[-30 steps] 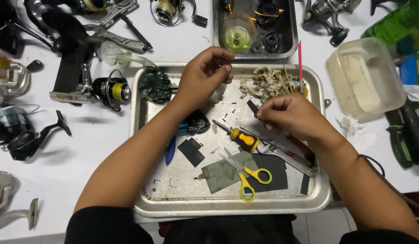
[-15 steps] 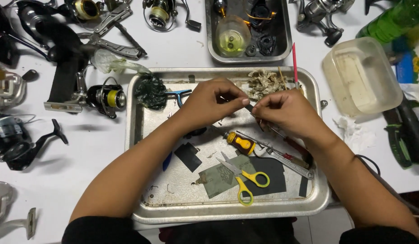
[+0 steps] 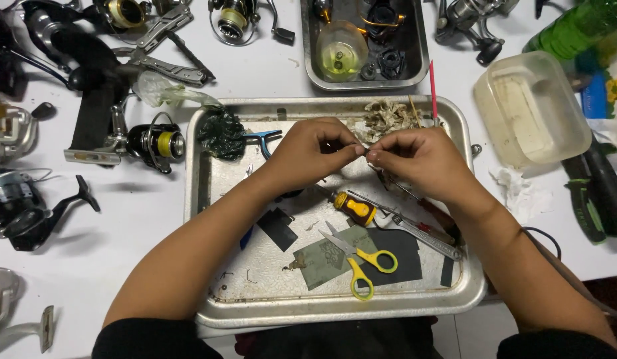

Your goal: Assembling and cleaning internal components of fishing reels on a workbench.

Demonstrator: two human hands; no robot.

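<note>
Dull scratched metal tray (image 3: 209, 199); glossy yellow plastic scissor handles (image 3: 371, 269); rough grey sandpaper sheet (image 3: 325, 259).

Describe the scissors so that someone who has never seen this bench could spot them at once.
Start at the large metal tray in the middle of the white table, under the left hand and right hand. Near its front edge, on dark sandpaper sheets, lie the small scissors. Their two bright yellow loop handles set them apart from the yellow-handled screwdriver just behind.
</note>
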